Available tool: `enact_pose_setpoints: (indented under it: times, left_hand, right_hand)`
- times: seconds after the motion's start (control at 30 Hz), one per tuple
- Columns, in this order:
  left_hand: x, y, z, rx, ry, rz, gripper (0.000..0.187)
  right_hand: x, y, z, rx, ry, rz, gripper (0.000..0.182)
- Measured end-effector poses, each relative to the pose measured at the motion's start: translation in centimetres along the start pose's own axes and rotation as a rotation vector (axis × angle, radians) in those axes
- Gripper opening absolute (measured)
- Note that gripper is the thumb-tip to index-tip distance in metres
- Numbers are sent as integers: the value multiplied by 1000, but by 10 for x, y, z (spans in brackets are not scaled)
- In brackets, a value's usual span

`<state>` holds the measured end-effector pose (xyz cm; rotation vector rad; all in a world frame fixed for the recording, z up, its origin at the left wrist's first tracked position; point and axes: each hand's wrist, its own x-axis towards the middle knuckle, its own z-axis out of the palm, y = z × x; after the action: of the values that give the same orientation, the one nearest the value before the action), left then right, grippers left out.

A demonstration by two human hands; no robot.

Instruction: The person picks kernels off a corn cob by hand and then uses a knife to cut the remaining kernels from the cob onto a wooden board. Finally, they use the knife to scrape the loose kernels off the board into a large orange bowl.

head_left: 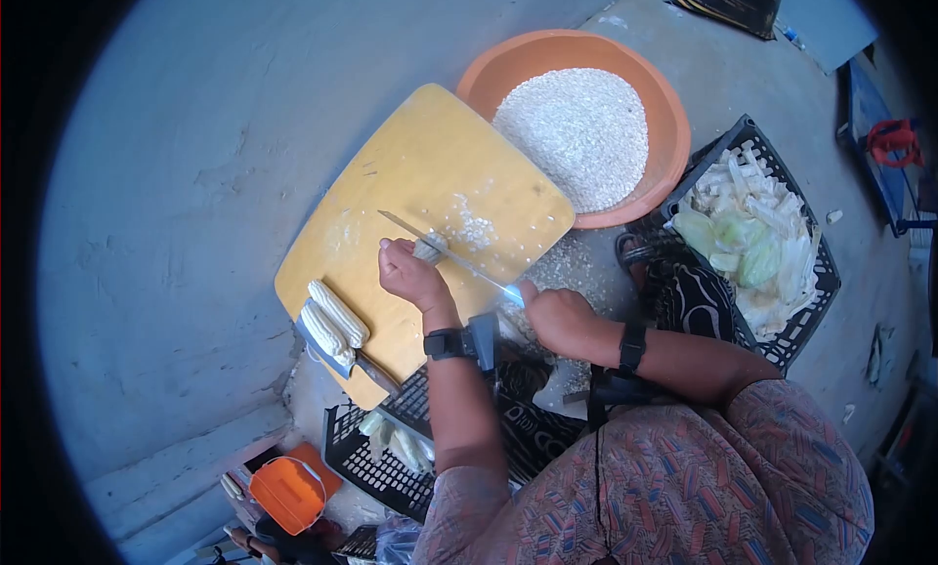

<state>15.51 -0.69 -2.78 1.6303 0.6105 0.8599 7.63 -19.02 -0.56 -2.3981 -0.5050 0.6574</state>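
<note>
My left hand (412,275) is closed around a white corn cob (430,247), held over the yellow table (391,165). In my right hand (565,321) is the handle of a long knife (462,261). Its blade crosses over the cob and points to the upper left. Loose white corn kernels (473,225) lie on the table beside the cob. Further left, a few husked white cobs (330,321) rest together, partly on a second, wide-bladed knife (369,372) with a dark handle.
An orange basin (669,155) of white kernels stands beyond the table. At right, a black crate (816,272) holds husks; another black crate (344,430) sits lower left near an orange bucket (286,494). Another person's hand (239,538) shows at the bottom left.
</note>
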Motion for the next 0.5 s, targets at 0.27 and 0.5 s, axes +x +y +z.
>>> enact_pose_setpoints:
  times: [0.27,0.5]
  left_hand:
    - [7,-1,3,-26,-56,-20,40]
    - [10,3,5,-10,-36,-14,40]
  right_hand:
    - [61,-4,26,115,116,-17,24]
    - [98,1,46,133,149,16,22]
